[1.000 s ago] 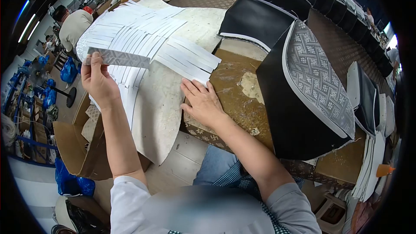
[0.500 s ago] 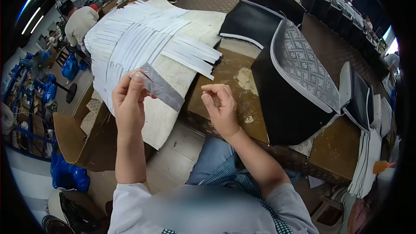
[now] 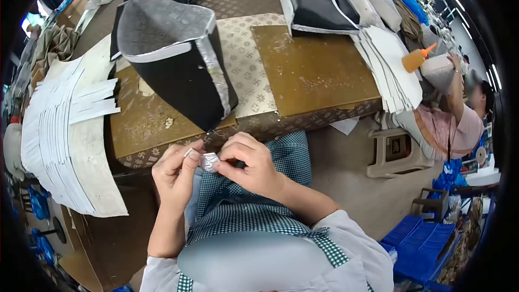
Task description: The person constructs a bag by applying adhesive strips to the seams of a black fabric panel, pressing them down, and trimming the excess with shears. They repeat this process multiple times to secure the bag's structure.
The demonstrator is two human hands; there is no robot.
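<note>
Between my two hands, just in front of the table edge, is a small crumpled silvery-white strip (image 3: 209, 162). My left hand (image 3: 177, 173) is closed, thumb and fingers pinching the strip's left end. The other end is between the thumb and curled fingers of my right hand (image 3: 251, 165), which is closed too. Part of the strip is hidden by the fingers. Right behind the hands a black panel piece (image 3: 173, 84) with a patterned grey lining and pale edging stands on the table, its lower corner near my fingertips.
White paper strips (image 3: 54, 124) lie on a pale sheet (image 3: 100, 157) at the left. The brown table (image 3: 319, 75) carries another black piece (image 3: 319, 8), stacked white sheets (image 3: 386, 70) and an orange-tipped bottle (image 3: 415, 59). A co-worker (image 3: 454, 124) sits right, near a plastic stool (image 3: 397, 154).
The view has swung right. My left hand held up a flat silvery strip while my right hand was apart from it; now both hands are together on the strip, which is crumpled.
</note>
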